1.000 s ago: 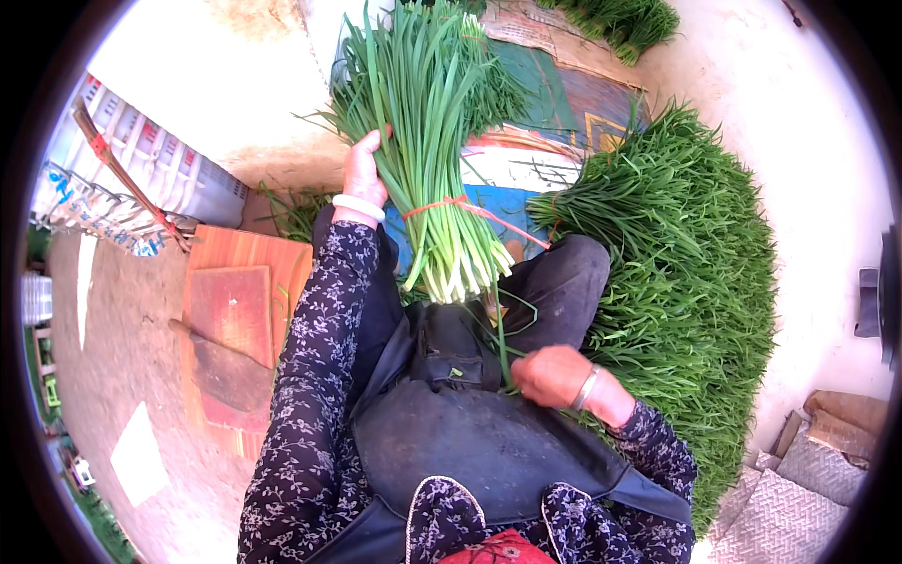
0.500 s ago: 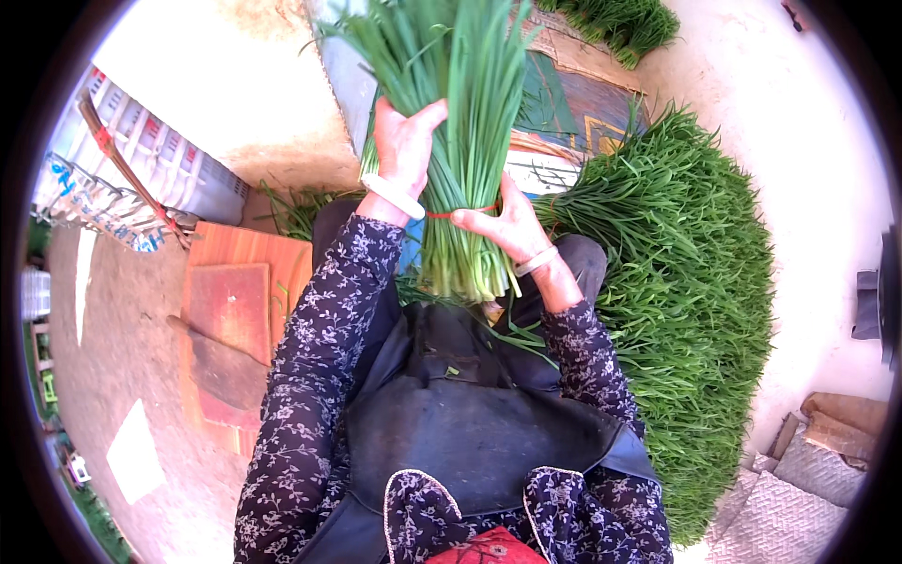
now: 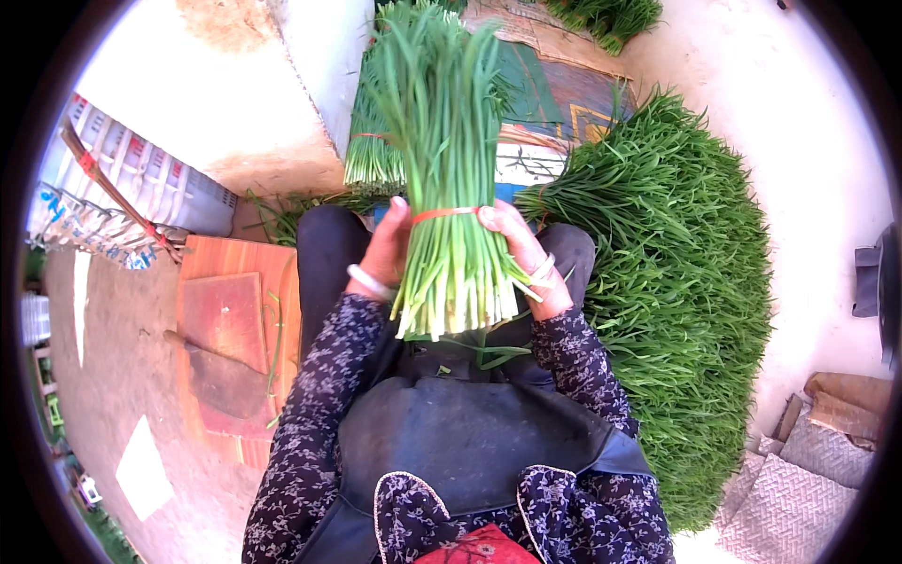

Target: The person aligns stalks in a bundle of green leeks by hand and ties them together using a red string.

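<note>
Between my two hands I hold a thick bundle of garlic chives (image 3: 442, 141), pale cut ends toward me and green leaves pointing away. An orange band (image 3: 446, 213) circles it above the stems. My left hand (image 3: 385, 249) is wrapped round the left side, its fingers mostly hidden behind the stems. My right hand (image 3: 517, 240) grips the right side, the thumb at the band. Beyond the held bundle, banded chives (image 3: 374, 155) lie at the far left. A large heap of loose chives (image 3: 686, 310) lies beside my right knee.
At my left, a cleaver (image 3: 225, 376) lies on a wooden board (image 3: 249, 249) with a red panel. White crates (image 3: 155, 174) and a stick (image 3: 108, 183) stand behind it. More greens (image 3: 611, 21) are at the far right. Woven mats (image 3: 789, 498) and cardboard lie at lower right.
The bundle has come closer to me, its cut ends tilted up into view. My left hand has slid from the leaves down to the band's level.
</note>
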Available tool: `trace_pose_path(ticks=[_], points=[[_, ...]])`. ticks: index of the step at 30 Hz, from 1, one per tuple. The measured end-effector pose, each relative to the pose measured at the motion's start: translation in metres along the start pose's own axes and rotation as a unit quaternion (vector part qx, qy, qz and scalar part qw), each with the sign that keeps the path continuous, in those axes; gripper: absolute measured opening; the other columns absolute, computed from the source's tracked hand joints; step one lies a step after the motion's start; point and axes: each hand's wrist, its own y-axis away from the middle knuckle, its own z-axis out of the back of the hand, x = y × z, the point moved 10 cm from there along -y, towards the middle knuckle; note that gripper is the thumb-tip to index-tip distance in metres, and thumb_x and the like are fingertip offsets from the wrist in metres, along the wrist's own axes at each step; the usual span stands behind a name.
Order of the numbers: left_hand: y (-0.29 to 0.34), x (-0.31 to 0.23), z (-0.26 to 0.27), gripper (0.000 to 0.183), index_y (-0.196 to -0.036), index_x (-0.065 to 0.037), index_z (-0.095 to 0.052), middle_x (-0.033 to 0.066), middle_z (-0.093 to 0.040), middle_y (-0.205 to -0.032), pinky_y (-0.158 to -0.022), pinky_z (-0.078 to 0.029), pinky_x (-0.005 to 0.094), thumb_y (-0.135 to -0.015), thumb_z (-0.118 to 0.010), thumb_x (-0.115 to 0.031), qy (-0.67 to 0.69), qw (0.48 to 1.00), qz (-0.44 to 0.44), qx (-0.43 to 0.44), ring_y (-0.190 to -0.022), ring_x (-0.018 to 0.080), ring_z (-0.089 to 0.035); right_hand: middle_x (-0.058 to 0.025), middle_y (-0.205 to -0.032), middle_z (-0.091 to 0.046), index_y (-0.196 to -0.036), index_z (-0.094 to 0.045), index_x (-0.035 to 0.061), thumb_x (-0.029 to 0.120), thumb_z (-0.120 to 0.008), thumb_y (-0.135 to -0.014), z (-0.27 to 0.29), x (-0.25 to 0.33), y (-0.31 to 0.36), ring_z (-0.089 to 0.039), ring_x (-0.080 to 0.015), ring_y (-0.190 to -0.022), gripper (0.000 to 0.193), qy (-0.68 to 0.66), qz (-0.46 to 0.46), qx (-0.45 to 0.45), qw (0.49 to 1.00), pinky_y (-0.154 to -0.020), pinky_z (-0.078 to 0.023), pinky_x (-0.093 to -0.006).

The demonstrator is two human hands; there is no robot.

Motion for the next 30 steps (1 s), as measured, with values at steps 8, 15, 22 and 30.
trace_pose_path(ticks=[8,15,22,30], points=[[0.005,0.007,0.006,0.089,-0.151,-0.006,-0.028,0.0251,-0.039,-0.148,-0.106,-0.044,0.0521,-0.091,-0.036,-0.072,0.240,0.955,-0.078,0.155,-0.131,0.0353,-0.046,-0.0149,-0.107,-0.068,-0.122,-0.059,-0.0021,0.037,-0.064,-0.095,-0.020,0.049,0.011,-0.064,-0.0193,-0.098,0.048,0.537,0.025,-0.030,0.843,-0.081,-0.051,-0.0314],[-0.001,-0.002,-0.007,0.095,-0.145,-0.002,-0.037,0.0228,-0.049,-0.137,-0.099,-0.049,0.0555,-0.084,-0.048,-0.074,0.233,0.969,-0.047,0.071,-0.125,0.0416,-0.050,-0.0144,-0.079,-0.068,-0.088,-0.061,0.0063,0.023,-0.066,-0.087,-0.035,0.054,0.047,-0.066,-0.0358,-0.076,0.017,0.594,0.098,-0.069,0.796,-0.066,-0.051,-0.0452],[0.004,0.005,0.012,0.094,-0.139,0.005,-0.041,0.0238,-0.052,-0.133,-0.099,-0.050,0.0525,-0.085,-0.047,-0.072,0.209,0.976,-0.032,0.053,-0.126,0.0392,-0.050,-0.0167,-0.074,-0.065,-0.087,-0.056,0.0045,0.015,-0.064,-0.086,-0.059,0.048,0.051,-0.065,-0.0357,-0.069,0.013,0.660,0.132,-0.121,0.729,-0.058,-0.050,-0.0416],[-0.002,-0.009,0.030,0.082,-0.133,0.002,-0.050,0.0228,-0.062,-0.120,-0.080,-0.059,0.0426,-0.088,-0.046,-0.066,0.171,0.980,-0.097,-0.004,-0.097,0.0299,-0.066,-0.0114,-0.069,-0.061,-0.097,-0.055,0.0007,0.008,-0.059,-0.092,-0.041,0.008,0.040,-0.062,-0.0168,-0.055,0.009,0.481,0.110,-0.103,0.864,-0.054,-0.048,-0.0307]])
